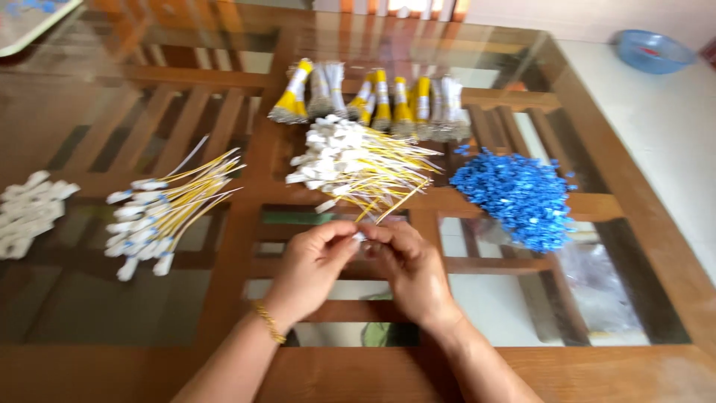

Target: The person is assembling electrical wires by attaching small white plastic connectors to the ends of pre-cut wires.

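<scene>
Both hands, left hand [312,257] and right hand [409,263], pinch one yellow wire [391,206].

Beside the brown wooden table frame [246,179] — yellow wires [373,168] with white plugs, bright blue clips [522,195], a pale blue bowl [655,51].

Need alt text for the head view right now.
Both hands, left hand and right hand, pinch a yellow wire with a white plug over a glass table. Wire piles and blue clips lie beyond.

A crumpled clear plastic bag [597,280] lies on the glass table [89,112], right of the hands
</scene>
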